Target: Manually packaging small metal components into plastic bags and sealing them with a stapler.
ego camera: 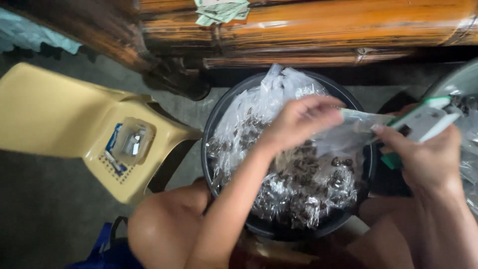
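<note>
At nine o'clock a yellow plastic chair (55, 117) carries a small clear container (132, 141). In the centre a black basin (211, 130) holds clear packets of dark pieces. Over it the left hand (298, 121) pinches a small clear bag (366, 121). At three o'clock the right hand (423, 159) grips a green-and-white stapler (423, 122) touching that bag.

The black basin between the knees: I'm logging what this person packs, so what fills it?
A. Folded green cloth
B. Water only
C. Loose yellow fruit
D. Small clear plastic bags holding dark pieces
D: the black basin is heaped with small clear plastic bags of dark pieces; the left hand and right hand hold one clear bag above it.
</note>
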